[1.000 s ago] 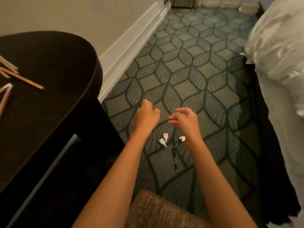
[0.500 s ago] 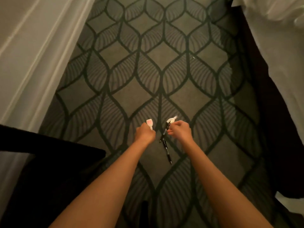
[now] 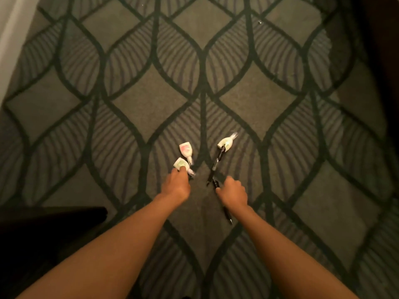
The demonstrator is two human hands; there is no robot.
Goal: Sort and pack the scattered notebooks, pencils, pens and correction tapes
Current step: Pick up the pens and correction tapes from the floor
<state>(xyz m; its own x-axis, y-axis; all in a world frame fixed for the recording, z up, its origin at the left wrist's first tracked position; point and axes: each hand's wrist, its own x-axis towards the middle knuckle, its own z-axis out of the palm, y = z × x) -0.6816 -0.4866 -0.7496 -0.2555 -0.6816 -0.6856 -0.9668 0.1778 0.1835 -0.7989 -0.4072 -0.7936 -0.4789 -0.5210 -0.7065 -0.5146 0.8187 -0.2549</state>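
Both my arms reach down toward the patterned carpet (image 3: 151, 108), dark green lines curving into leaf shapes over a grey ground; my left hand (image 3: 176, 184) sits low over the nearer correction tape (image 3: 181, 164), the green-marked one, with a fingertip (image 3: 183, 168) pressed on its white body; the rest of those fingers are curled under the hand, so I cannot tell whether they pinch the tape or only touch it. Just beyond it lies the pink-marked correction tape (image 3: 185, 150), the two nearly touching, their clear tips pointing toward my right.

My right hand (image 3: 234, 192) is curled into a loose fist over the nearer black pen (image 3: 227, 214); the pen's upper end shows above my knuckles and its lower end below my wrist; whether the fingers actually grip it is hidden by the back of the hand. A second black pen (image 3: 215, 164) lies on the carpet, slanting up and away; its far end rests against or under a third correction tape (image 3: 226, 143), white with a clear tip pointing up and right.

A dark piece of furniture (image 3: 43, 229) fills the lower left corner; a pale wall strip (image 3: 10, 33) shows at the upper left.
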